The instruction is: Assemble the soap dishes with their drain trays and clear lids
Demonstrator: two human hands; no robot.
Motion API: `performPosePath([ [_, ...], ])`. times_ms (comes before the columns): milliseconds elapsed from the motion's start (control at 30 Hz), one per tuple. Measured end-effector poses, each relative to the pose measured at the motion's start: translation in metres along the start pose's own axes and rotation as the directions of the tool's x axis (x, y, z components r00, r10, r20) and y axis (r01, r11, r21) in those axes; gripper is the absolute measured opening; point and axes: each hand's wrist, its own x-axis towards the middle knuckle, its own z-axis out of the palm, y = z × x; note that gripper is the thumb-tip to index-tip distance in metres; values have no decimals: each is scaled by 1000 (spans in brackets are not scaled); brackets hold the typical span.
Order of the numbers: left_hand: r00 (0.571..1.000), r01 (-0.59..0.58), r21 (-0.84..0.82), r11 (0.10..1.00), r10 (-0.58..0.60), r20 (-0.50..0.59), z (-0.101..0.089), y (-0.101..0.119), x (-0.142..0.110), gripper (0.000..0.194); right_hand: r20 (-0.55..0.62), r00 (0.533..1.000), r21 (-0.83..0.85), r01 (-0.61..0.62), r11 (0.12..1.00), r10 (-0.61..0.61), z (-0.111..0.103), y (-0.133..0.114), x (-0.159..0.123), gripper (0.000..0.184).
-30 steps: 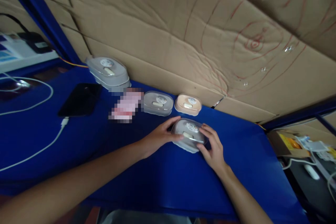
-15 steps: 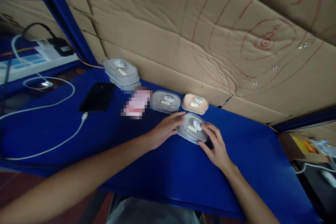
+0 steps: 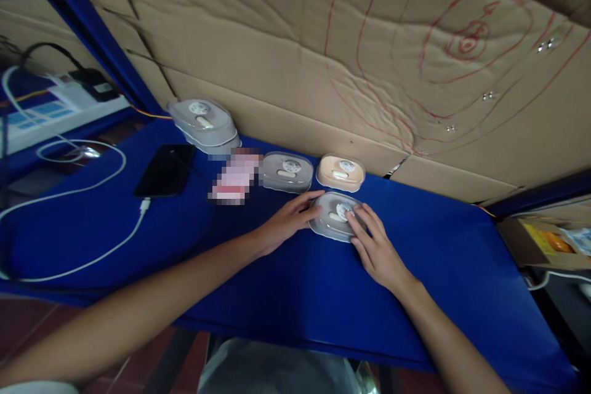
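A grey plastic case with a clear lid, a round white sticker and a pale oblong piece on top lies on the blue table. My left hand grips its left edge, thumb on the lid and a finger along the back. Across the lid's right side rest the stretched fingers of my right hand, covering part of the sticker; its thumb is by the front right edge. Just behind stand a similar grey case and a peach-coloured case, both closed.
At the back left is a stack of grey cases. A blurred pink item and a black phone on a white cable lie left. A cardboard wall closes off the back; an open carton is at far right.
The view has shifted slightly. My right hand's fingers have moved further over the lid, onto the sticker, and the case's near right corner looks lower. My left hand keeps its grip.
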Motion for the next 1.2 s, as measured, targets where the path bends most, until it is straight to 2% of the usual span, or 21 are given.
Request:
performPosePath([
  [133,1000,10,-17,1000,-10,26,1,0,0,66,4,1000,10,11,1000,-11,-4,2,1,65],
  [433,1000,4,-34,999,-4,0,2,0,1,62,10,999,12,-36,999,36,-2,-1,2,72],
  [600,1000,4,35,999,-5,9,2,1,1,63,-4,1000,12,-26,1000,26,-4,0,4,69],
  [667,999,-50,148,988,50,2,3,-1,0,60,-9,1000,18,-25,1000,25,-7,0,4,67],
  [733,979,-184,364,913,204,-16,4,-5,-2,54,-5,1000,24,-22,999,23,-9,1,5,65],
  [833,911,-334,650,683,411,36,3,-9,-5,45,2,1000,25,-16,1000,16,-10,0,4,61],
  [900,900,-353,714,605,428,82,2,-10,-5,43,-4,1000,25,-26,999,26,-10,-1,4,59],
  [1100,887,-384,721,576,446,117,3,-8,-6,44,-2,999,43,-34,998,34,-11,-3,7,55],
  [1200,847,-385,824,415,514,136,3,2,-9,44,21,997,31,-72,997,71,-22,1,6,53],
])
